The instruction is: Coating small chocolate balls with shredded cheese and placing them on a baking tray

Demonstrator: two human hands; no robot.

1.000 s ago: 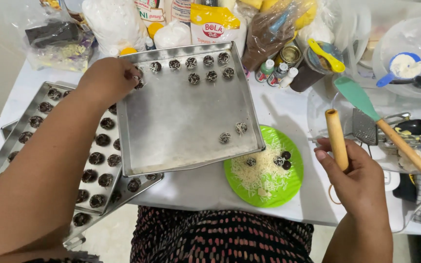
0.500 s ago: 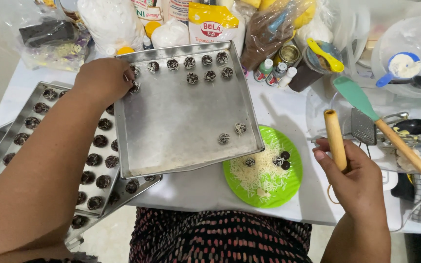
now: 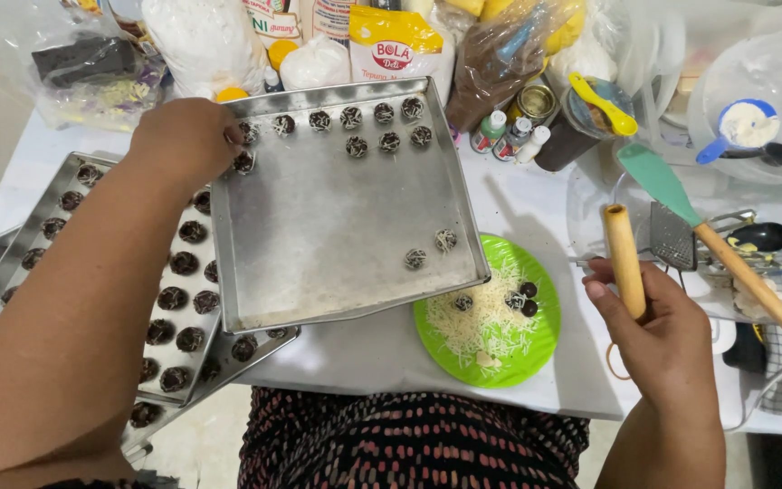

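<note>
My left hand [image 3: 187, 136] reaches to the far left corner of a square metal tray [image 3: 337, 235], fingers pinched on a small dark ball with white shreds [image 3: 244, 163]. Rows of similar coated balls [image 3: 368, 127] line the tray's far edge; two more [image 3: 430, 249] lie near its right side. My right hand [image 3: 658, 335] holds a short wooden stick [image 3: 624, 258] upright beside a green plate [image 3: 536, 349] of grated white shreds with a few dark balls [image 3: 525, 299].
Two stacked trays [image 3: 11, 263] of plain dark balls sit at the left. Bags, bottles and a can [image 3: 536, 101] crowd the back. A teal spatula [image 3: 708, 231], grater [image 3: 672, 237] and plastic containers [image 3: 753, 81] lie at the right.
My left hand has slid right and nearer along the tray's left edge to the ball in the second row. The right hand stays almost still with the stick.
</note>
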